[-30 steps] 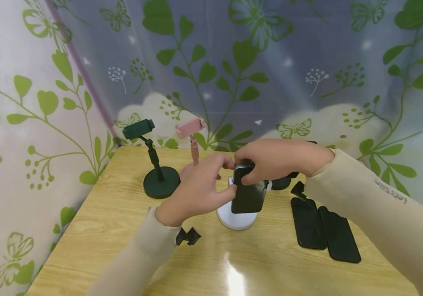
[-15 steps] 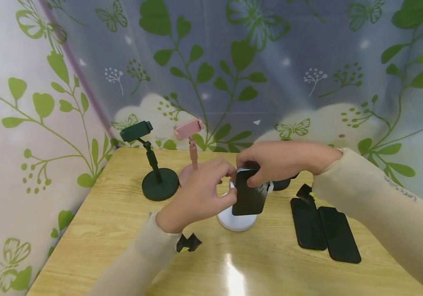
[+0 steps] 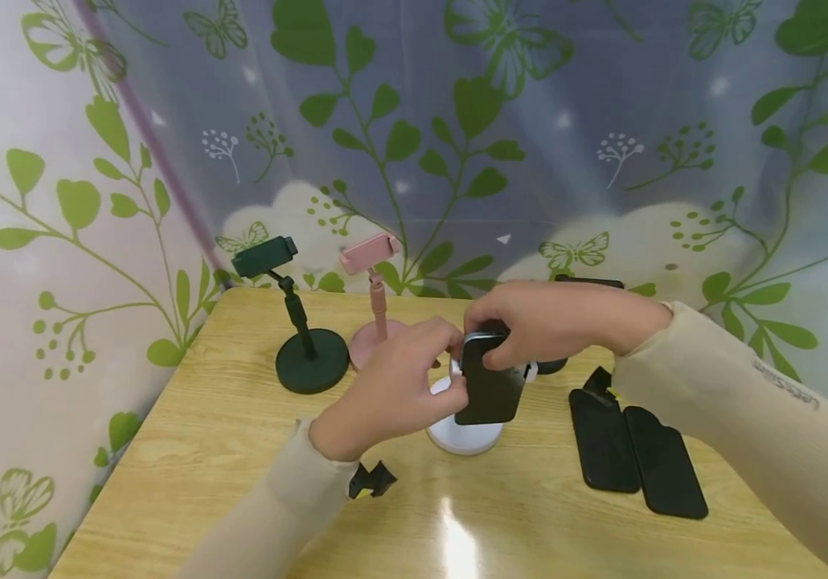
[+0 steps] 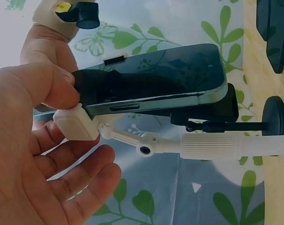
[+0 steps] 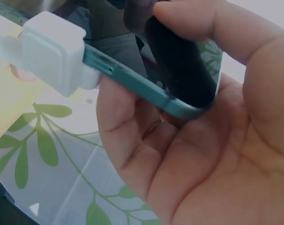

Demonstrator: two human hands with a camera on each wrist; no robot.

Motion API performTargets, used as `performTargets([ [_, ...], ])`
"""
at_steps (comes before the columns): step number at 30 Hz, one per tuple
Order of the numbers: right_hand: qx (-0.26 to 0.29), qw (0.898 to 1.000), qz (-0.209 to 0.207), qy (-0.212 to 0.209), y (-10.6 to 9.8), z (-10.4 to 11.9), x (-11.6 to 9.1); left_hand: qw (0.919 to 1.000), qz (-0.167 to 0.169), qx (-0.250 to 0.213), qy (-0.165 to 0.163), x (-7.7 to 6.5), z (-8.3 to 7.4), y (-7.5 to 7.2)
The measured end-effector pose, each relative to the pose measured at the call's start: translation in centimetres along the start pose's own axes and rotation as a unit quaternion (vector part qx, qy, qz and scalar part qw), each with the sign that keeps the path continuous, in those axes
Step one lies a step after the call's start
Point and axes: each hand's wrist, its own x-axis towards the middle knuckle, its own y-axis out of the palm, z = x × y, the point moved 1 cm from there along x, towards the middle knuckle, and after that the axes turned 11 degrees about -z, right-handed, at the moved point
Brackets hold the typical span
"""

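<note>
A dark-screened smartphone (image 3: 489,394) with a teal edge sits tilted in the clamp of a white phone stand (image 3: 465,438). My right hand (image 3: 551,318) grips the phone's upper end, thumb on the screen and fingers behind it. On the other side, my left hand (image 3: 392,378) pinches the stand's white clamp end (image 4: 78,123) between thumb and index finger, the thumb also right at the phone's edge. Its other fingers are loosely curled below. In the right wrist view, the opposite clamp end (image 5: 55,51) lies against the phone's side.
A dark green stand (image 3: 313,362) and a pink stand (image 3: 379,301) stand at the back left. Behind my right hand is a partly hidden black stand (image 3: 551,366). Two black phones (image 3: 604,442) lie side by side on the wooden table (image 3: 530,523), before a patterned curtain (image 3: 414,161).
Both hands, the phone and the white stand stay nearly in place. The phone sits very slightly lower in view, and the right hand has shifted slightly right and down.
</note>
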Motion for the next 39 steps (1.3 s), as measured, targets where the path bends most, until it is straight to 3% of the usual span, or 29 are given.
performTargets([
  [10, -0.021, 1.000, -0.015, -0.001, 0.1, 0.3, -0.1, 0.9972, -0.001, 0.064, -0.039, -0.2, -1.1, 0.3],
  [18, -0.033, 0.999, -0.025, -0.001, 0.2, 0.5, -0.3, 0.9922, -0.015, 0.118, -0.038, -0.1, -1.8, 0.5],
  [31, -0.048, 0.999, -0.020, -0.001, 0.6, 0.4, -0.7, 0.9936, 0.017, 0.107, -0.033, -0.1, -2.0, 0.7],
  [39, -0.046, 0.999, -0.008, -0.016, 0.4, 0.4, -0.5, 0.9929, 0.002, 0.110, -0.045, -0.1, -2.4, 0.9],
])
